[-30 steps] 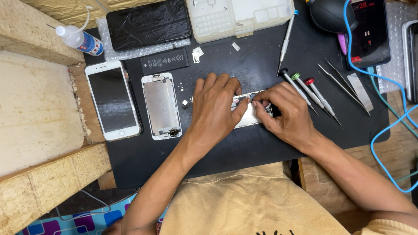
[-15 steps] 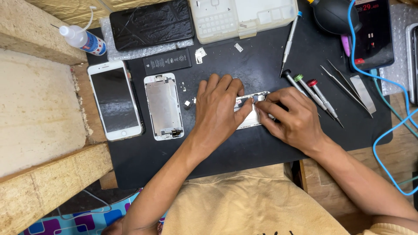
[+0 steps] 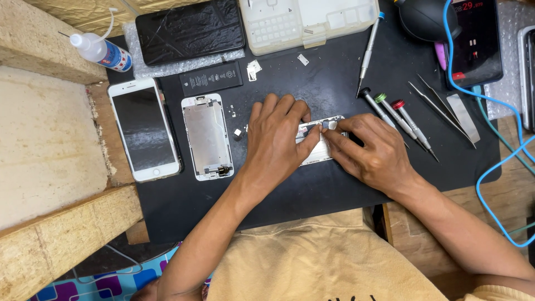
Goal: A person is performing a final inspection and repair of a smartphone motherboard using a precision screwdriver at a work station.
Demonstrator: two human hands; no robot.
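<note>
Head view: both hands are at the opened phone body (image 3: 320,146), which lies at the middle of the black mat (image 3: 312,184). The left hand (image 3: 277,142) lies flat over its left part, fingers spread, evidently pinning it steady. The right hand (image 3: 372,155) pinches narrowly at its upper right edge; whether it holds a small part, I cannot tell. The body's long axis appears to run left to right, slightly tilted. Three screwdrivers (image 3: 397,120) lie just right, within reach.
</note>
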